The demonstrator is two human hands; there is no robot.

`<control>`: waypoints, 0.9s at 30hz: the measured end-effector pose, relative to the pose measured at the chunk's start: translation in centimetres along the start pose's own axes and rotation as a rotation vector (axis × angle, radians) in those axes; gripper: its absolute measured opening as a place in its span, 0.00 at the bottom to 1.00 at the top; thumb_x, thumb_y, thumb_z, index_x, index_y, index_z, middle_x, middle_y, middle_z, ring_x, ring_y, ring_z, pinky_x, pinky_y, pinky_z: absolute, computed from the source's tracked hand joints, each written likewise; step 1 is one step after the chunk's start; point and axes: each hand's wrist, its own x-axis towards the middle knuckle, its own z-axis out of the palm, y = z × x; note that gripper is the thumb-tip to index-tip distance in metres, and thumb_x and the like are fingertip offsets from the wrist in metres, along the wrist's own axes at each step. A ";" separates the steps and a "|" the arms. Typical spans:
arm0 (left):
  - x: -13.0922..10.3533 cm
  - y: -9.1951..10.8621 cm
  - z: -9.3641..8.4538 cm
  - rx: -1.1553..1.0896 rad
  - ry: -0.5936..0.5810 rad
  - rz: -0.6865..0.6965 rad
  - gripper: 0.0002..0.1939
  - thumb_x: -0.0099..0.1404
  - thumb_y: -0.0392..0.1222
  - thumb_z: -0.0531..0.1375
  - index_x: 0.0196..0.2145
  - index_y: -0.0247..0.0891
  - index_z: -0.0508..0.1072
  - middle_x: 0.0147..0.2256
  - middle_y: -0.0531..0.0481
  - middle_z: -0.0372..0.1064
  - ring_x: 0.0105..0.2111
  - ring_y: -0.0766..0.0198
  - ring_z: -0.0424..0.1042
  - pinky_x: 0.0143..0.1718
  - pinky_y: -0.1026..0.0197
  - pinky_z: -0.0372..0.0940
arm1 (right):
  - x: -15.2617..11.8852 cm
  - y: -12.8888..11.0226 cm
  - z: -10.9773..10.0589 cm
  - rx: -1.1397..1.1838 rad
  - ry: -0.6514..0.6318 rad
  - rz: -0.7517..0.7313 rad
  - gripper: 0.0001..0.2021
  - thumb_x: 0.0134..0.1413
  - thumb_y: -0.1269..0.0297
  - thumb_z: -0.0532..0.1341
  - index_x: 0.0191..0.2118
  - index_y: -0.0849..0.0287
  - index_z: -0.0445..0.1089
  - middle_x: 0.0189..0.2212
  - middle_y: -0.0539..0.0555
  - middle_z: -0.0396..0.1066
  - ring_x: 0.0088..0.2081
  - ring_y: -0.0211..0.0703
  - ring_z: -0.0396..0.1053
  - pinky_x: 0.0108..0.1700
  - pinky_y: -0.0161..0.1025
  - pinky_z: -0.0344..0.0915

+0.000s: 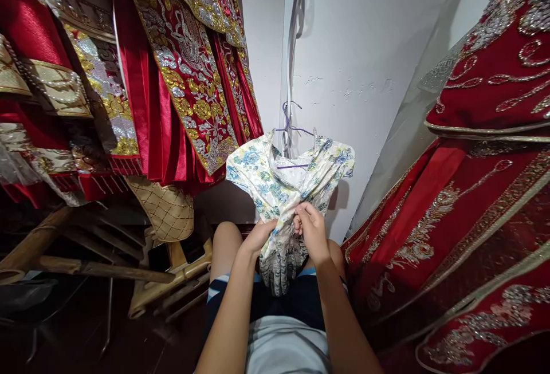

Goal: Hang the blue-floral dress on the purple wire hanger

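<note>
Now, crinkly floral top dead centre on thin purple hanger. L hand grips its side, fingers hidden behind cloth; R hand, fingers curled, pinches the front w/ thumb. Scuffed white wall at 12 o'clock, sequinned red gowns at 10 & 3.

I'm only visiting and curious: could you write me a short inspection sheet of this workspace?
Surface: nothing seen; the work is held above the lap.
Job's things: floral garment on a purple hanger.
Clutter: bamboo-like poles at left.
Hands: left hand grips the garment's side; right hand pinches its front.
Cables: pale strip along the wall; cannot tell whether it's a cable.
Surroundings: red embroidered clothes on both sides.
</note>
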 end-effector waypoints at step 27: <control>-1.1 -3.2 2.1 1.205 0.186 0.344 0.15 0.68 0.44 0.56 0.26 0.38 0.74 0.64 0.36 0.60 0.67 0.38 0.52 0.64 0.36 0.50 | 12.4 -5.0 0.8 0.150 -0.045 0.264 0.06 0.49 0.68 0.66 0.24 0.63 0.71 0.13 0.46 0.64 0.12 0.26 0.51 0.14 0.28 0.43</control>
